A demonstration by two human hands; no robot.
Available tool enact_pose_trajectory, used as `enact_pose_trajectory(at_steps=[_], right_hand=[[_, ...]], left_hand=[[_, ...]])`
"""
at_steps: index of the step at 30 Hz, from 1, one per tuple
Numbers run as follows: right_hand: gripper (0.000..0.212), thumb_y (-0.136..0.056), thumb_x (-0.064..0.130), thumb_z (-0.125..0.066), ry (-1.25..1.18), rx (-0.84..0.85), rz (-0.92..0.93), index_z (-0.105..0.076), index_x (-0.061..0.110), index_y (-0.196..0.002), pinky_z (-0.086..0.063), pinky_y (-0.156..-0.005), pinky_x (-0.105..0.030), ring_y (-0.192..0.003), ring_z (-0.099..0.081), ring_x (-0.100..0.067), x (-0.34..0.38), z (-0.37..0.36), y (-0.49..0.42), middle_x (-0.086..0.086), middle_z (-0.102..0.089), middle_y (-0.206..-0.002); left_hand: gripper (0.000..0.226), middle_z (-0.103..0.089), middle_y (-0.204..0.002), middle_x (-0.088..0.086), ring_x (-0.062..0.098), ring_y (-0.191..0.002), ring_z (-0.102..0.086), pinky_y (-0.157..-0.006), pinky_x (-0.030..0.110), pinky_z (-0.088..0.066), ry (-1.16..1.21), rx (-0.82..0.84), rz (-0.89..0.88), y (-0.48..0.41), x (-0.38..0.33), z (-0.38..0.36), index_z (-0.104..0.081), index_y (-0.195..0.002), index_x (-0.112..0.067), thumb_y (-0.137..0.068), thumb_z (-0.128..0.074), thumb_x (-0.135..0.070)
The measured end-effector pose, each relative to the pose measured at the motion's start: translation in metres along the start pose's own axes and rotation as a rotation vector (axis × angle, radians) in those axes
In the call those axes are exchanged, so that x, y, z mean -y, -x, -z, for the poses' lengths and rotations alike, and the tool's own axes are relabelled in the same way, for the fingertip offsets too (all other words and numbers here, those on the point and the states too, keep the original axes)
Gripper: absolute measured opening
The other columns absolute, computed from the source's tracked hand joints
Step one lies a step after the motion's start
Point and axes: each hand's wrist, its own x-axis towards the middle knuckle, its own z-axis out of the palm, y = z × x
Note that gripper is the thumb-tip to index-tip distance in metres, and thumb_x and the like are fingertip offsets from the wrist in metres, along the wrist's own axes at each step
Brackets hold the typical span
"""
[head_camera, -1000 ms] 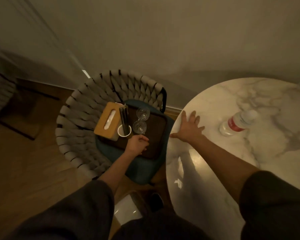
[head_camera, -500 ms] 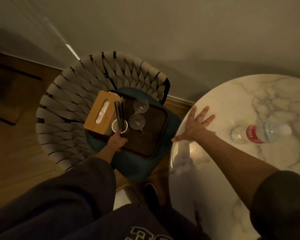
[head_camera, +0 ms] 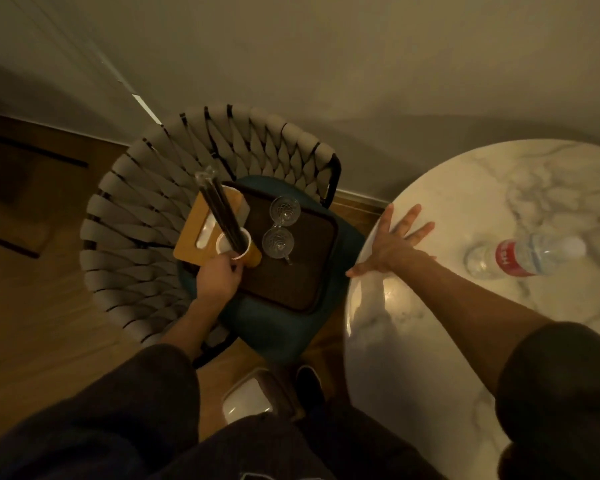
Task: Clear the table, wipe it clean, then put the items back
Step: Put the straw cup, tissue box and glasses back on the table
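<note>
Raised since the earlier frame, the cup (head_camera: 233, 242) had left its place on the tray (head_camera: 293, 271) and showed over the near corner of the box (head_camera: 201, 226), left of centre. The left hand (head_camera: 219, 276) gripped the cup from below, fingers curled round its lower wall. Long dark sticks (head_camera: 219, 206) stood in the cup and leaned toward the upper left.

The cup looked like light, thin paper that would crush under a hard squeeze. The tall sticks made it top-heavy, so a low, gentle hold with the cup kept upright was judged best.

Two glasses (head_camera: 278, 242) stayed on the tray, which rested on the chair (head_camera: 136, 216) seat; they seemed fragile.

At centre right, the right hand (head_camera: 392, 244) lay flat with fingers spread on the table (head_camera: 413, 341) edge, holding nothing. A bottle (head_camera: 527, 256) lay on its side on the table, farther right.
</note>
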Motion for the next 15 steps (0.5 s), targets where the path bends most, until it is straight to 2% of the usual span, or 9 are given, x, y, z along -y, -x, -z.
enact_pose_trajectory(at_steps=[2,6,9,12,15], right_hand=[[0.159,-0.051,0.068,-0.083,0.012,-0.018,0.02,0.039,0.022,-0.142,0.0,-0.108,-0.074,-0.131,0.039,-0.052,-0.002,0.0,-0.001,-0.022,0.051,-0.142],[0.144,-0.062,0.066,-0.078,-0.014,-0.031,0.15,0.023,0.018,-0.151,0.005,-0.116,-0.063,-0.139,0.027,-0.05,-0.017,0.018,0.017,-0.027,0.033,-0.152],[0.127,-0.067,0.051,-0.083,-0.337,-0.124,0.417,0.002,0.022,-0.156,-0.013,-0.12,-0.044,-0.149,-0.001,-0.038,-0.031,0.026,0.056,-0.019,0.005,-0.162],[0.106,-0.071,0.033,-0.086,-0.598,-0.207,0.726,-0.021,0.021,-0.154,-0.022,-0.111,-0.018,-0.144,-0.026,-0.018,-0.05,0.01,0.112,-0.005,-0.025,-0.16],[0.089,-0.071,0.025,-0.086,-0.793,-0.199,0.802,-0.033,0.038,-0.142,-0.03,-0.09,0.002,-0.119,-0.043,0.007,-0.09,-0.016,0.154,0.013,-0.046,-0.141]], left_hand=[[0.019,-0.067,-0.079,-0.001,0.016,-0.072,-0.063,-0.063,0.031,-0.05,0.025,-0.056,-0.071,0.017,-0.008,0.028,-0.069,-0.104,-0.02,-0.094,-0.057,-0.029],[0.018,-0.073,-0.084,-0.005,0.008,-0.071,-0.064,-0.064,0.025,-0.049,0.051,-0.156,-0.294,0.061,-0.049,0.086,-0.07,-0.105,-0.022,-0.093,-0.06,-0.031],[0.02,-0.073,-0.09,-0.01,0.003,-0.072,-0.058,-0.062,0.019,-0.038,0.012,-0.193,-0.491,0.094,-0.086,0.108,-0.07,-0.107,-0.025,-0.092,-0.061,-0.032],[0.023,-0.071,-0.094,-0.01,0.003,-0.079,-0.06,-0.067,0.017,-0.038,-0.058,-0.132,-0.671,0.124,-0.125,0.104,-0.068,-0.111,-0.032,-0.092,-0.057,-0.037],[0.022,-0.07,-0.095,-0.008,0.007,-0.084,-0.062,-0.069,0.021,-0.044,-0.083,-0.094,-0.827,0.16,-0.169,0.086,-0.069,-0.11,-0.033,-0.091,-0.059,-0.036]])
